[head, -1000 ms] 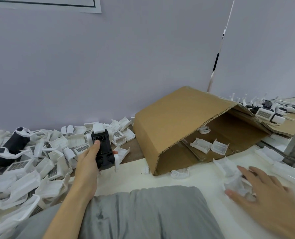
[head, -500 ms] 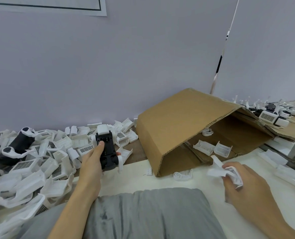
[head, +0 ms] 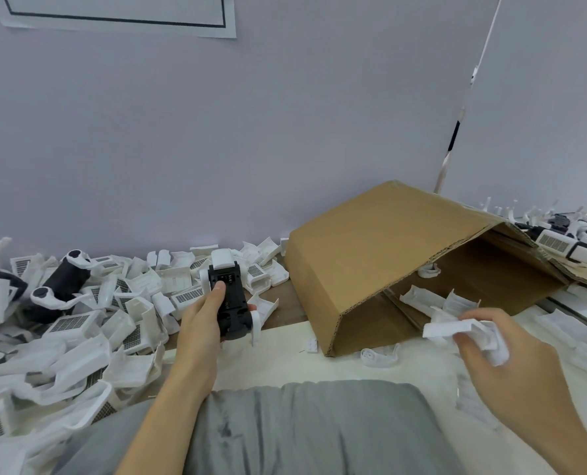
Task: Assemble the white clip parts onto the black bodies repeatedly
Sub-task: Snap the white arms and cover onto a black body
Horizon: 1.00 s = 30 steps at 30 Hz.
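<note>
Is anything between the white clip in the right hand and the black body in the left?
Nothing visible. The right hand holds the white clip in front of the cardboard box, and the left hand holds the black body up above the table; only open air lies between them.

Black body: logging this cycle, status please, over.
Left hand grips black body, upright. Right hand holds white clip part, apart from the body, not yet fitted. Nothing between them; cardboard box behind.
</note>
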Motion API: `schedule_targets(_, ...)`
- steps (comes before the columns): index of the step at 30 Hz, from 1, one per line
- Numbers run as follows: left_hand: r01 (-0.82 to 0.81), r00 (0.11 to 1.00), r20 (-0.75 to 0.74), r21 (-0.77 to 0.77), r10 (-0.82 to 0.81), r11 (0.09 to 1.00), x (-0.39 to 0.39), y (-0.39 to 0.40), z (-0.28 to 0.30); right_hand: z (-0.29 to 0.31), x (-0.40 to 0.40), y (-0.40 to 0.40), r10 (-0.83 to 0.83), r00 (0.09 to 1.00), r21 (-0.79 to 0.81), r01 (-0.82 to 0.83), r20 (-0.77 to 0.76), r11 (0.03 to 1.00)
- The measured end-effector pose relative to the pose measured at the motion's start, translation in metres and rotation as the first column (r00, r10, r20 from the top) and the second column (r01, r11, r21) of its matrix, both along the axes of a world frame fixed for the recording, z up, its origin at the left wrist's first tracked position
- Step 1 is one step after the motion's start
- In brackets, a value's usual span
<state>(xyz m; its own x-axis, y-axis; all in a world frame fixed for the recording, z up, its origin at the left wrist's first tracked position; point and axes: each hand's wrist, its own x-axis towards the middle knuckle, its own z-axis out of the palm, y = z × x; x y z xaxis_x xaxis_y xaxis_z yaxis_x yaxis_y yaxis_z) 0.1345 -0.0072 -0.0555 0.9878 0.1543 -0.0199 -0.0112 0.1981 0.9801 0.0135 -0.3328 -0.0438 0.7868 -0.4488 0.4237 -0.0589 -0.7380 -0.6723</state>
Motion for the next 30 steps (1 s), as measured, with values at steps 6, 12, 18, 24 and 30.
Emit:
schedule_targets(6,-0.043,0.999,-0.005,-0.02,0.043,0.999,-0.004,-0.002,0.005,0.043,-0.012,0.076,0.554,0.817,0.021,-0.564,0.16,0.826)
schedule_targets(12,-0.26,0.958,0.097,-0.092,0.269,0.961,-0.006,0.011,0.014,0.043,0.055,0.154,0.634,0.758,0.013,-0.643,0.153,0.766)
schedule_targets(18,-0.363,0.92,0.112,-0.11,0.374,0.925,-0.005,0.017,0.016,0.015,0.116,0.199,0.538,0.841,0.227,-0.535,0.054,0.814)
schedule_targets(24,-0.324,0.939,0.095,-0.089,0.331,0.942,-0.003,0.014,0.016,-0.019,0.12,0.214,0.508,0.859,0.417,-0.484,0.061,0.769)
schedule_targets(30,-0.283,0.954,0.073,-0.093,0.29,0.955,-0.004,0.013,0.013,-0.012,0.117,0.206,0.403,0.906,0.233,-0.424,0.133,0.875)
